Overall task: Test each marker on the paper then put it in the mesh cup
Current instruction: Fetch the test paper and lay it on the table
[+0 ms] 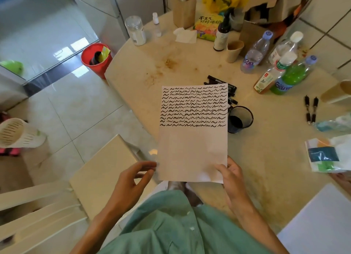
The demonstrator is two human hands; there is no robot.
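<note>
A white sheet of paper is held up over the table edge; its top half is filled with rows of black squiggles, its lower half blank. My right hand pinches its lower right corner. My left hand hovers at the lower left edge with fingers loosely spread, fingertips near the paper and holding nothing. A dark mesh cup stands upright on the table just right of the sheet. Several black markers lie behind the paper, partly hidden by it.
The round beige table carries bottles, a paper cup, a tissue, two black pens and plastic packets at the right. A white chair stands at my left, a red bucket on the floor.
</note>
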